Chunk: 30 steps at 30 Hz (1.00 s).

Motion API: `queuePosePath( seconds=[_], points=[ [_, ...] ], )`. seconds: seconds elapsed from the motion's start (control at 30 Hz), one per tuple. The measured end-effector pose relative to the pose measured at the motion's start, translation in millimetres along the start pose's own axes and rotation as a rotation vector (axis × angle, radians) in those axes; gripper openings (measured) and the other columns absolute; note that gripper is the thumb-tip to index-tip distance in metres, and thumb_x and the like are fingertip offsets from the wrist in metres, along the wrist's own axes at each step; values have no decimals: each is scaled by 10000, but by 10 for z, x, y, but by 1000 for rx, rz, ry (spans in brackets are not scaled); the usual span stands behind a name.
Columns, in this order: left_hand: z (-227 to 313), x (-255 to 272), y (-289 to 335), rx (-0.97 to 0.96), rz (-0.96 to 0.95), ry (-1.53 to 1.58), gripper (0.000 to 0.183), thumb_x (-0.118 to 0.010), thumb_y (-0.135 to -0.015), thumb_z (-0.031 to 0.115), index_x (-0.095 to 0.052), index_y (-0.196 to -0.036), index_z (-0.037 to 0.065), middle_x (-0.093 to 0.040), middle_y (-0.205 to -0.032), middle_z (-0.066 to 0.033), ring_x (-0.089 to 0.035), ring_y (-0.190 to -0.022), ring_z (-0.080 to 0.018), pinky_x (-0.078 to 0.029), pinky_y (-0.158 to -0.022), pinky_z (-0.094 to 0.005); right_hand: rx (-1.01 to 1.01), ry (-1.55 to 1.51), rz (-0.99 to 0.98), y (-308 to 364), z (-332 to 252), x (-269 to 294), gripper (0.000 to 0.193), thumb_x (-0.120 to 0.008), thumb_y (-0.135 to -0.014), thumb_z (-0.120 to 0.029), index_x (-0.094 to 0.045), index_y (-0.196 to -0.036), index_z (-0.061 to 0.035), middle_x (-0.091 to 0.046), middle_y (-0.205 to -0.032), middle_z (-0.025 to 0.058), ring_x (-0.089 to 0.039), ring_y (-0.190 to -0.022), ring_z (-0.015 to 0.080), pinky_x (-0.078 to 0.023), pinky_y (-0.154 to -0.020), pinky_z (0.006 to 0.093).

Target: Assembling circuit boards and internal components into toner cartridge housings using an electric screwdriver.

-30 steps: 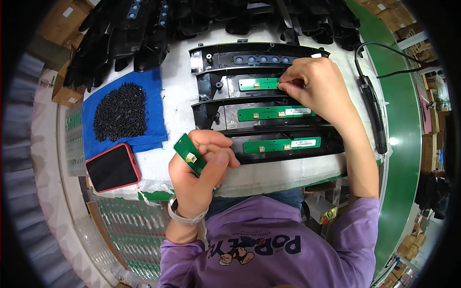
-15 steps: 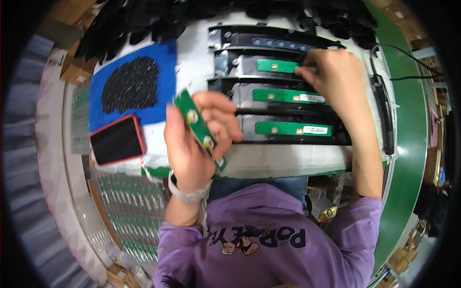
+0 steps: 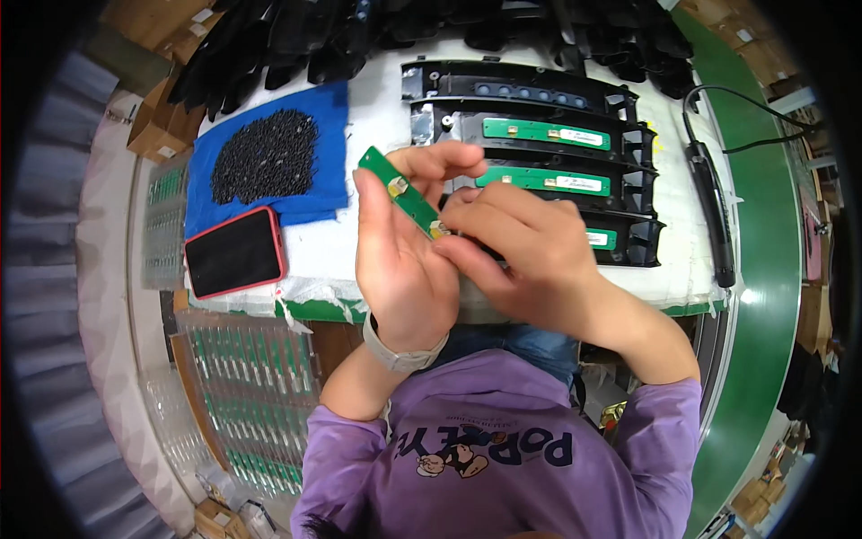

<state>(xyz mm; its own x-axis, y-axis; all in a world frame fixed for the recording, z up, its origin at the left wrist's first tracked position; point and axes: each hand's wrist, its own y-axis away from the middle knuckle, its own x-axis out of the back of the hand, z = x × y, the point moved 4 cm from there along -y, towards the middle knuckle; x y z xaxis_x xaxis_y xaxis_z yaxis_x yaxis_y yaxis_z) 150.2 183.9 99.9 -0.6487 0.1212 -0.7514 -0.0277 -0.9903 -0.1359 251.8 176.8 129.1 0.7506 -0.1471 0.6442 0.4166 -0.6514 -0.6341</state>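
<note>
A narrow green circuit board (image 3: 382, 167) with cream connectors lies slanted in my left hand (image 3: 406, 283), held between thumb and fingers. My right hand (image 3: 543, 256) is closed on the lower end of the same board, which its fingers hide. Behind both hands lie several long black plastic housings (image 3: 641, 241) in a stack of rows. Three of them carry green boards with white labels: an upper board (image 3: 534, 132), a middle board (image 3: 539, 181) and a lower board (image 3: 600, 239) partly covered by my right hand. The farthest housing (image 3: 449, 88) shows a row of round bluish spots.
On a blue cloth (image 3: 202, 171) lies a heap of small black screws or pins (image 3: 267, 157). Nearby rests a red-cased phone (image 3: 235, 254). A corded black electric screwdriver (image 3: 712, 216) lies at right. Black parts (image 3: 296, 40) crowd the back; trays of boards (image 3: 251, 359) stand lower left.
My right hand has come away from the second housing's board, down and left, onto the held board. My left hand has shifted right with that board.
</note>
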Motion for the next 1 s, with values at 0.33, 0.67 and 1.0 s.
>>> queuePosePath(
  seconds=[0.33,0.67,1.0],
  points=[
    [282,27,-298,-76,-119,-715,354,-528,-887,191,-467,-1178,-1,-490,-1192,-92,-456,-1129,-165,-364,-929,-293,-258,53,58,-351,621,715,58,-697,-715,-74,-683,-741,-24,-630,-655,76,-568,-522,160,-431,-484,254],
    [337,192,-473,-418,-110,-1000,152,-566,-795,-17,-553,-947,-6,-513,-1092,-126,-496,-1024,-201,-376,-910,-303,-295,288,-312,-463,1568,410,67,-711,-677,-128,-700,-726,-83,-640,-638,97,-634,-629,264,-510,-605,346],
    [337,204,-458,-372,-145,-1162,133,-584,-757,-31,-569,-887,-9,-529,-1066,-145,-510,-989,-224,-384,-895,-314,-275,351,-298,-440,1609,371,75,-712,-681,-143,-683,-690,-75,-630,-623,99,-629,-622,276,-500,-576,364]
  ],
)
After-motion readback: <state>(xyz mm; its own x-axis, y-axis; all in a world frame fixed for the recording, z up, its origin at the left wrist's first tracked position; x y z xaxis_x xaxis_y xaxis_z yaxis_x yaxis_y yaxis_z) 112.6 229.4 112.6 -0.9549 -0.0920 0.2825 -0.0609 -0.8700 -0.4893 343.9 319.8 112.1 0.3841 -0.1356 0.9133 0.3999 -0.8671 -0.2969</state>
